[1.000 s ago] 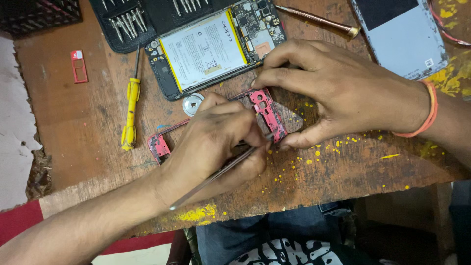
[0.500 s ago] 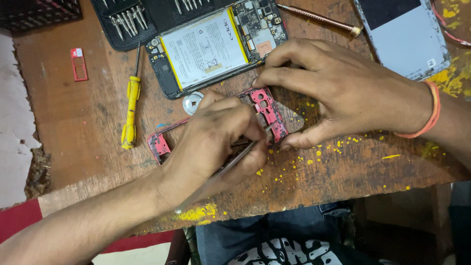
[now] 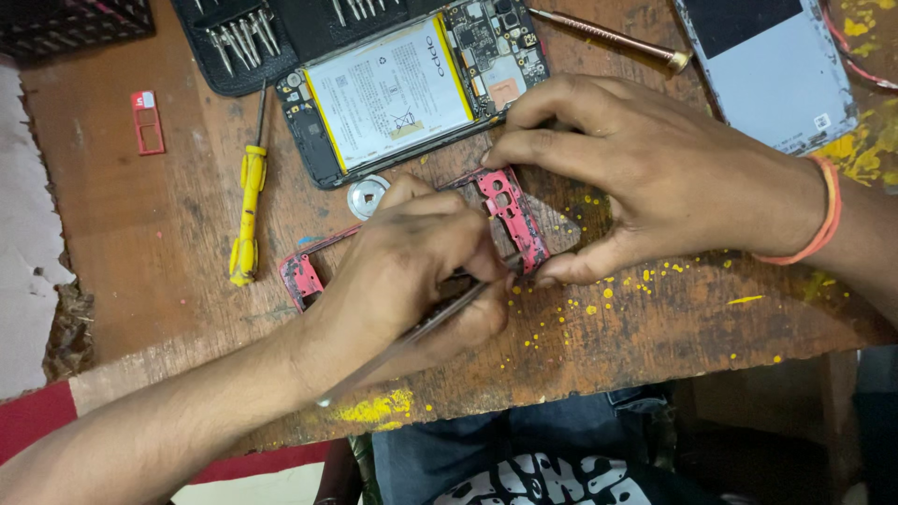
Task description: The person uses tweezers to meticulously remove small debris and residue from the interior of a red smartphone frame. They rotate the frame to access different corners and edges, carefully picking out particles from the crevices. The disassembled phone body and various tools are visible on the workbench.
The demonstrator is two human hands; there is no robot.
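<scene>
The left hand (image 3: 412,271) is closed around thin metal tweezers (image 3: 412,335), gripped like a pen, with the long shaft running down and to the left past the wrist and the tips meeting the near edge of a red phone frame (image 3: 510,210). That frame lies flat on the wooden bench (image 3: 140,252) at the middle of the scene; its far right corner shows camera cut-outs, and its left end (image 3: 299,279) pokes out from under the left wrist. The right hand (image 3: 645,178) pins the frame down: the fingers curl over the far right corner, and the thumb presses the bench just beside the frame's near right edge. Its wrist wears an orange band (image 3: 823,210).

Just beyond the frame lies an opened smartphone (image 3: 412,89) with its back off (a white battery fills most of it, with a circuit board at the right end). A small round metal disc (image 3: 368,196) sits between the phone and the frame. To the left, a yellow-handled screwdriver (image 3: 247,201) lies nearly upright in the view, and further left is a small red SIM tray (image 3: 147,122). A black case of screwdriver bits (image 3: 238,42) lies at the far edge, touching the phone. A brown-handled tool (image 3: 608,37) lies slanted at the far right, and a grey phone back panel (image 3: 772,65) rests beyond the right hand. Yellow specks dot the near right part of the bench.
</scene>
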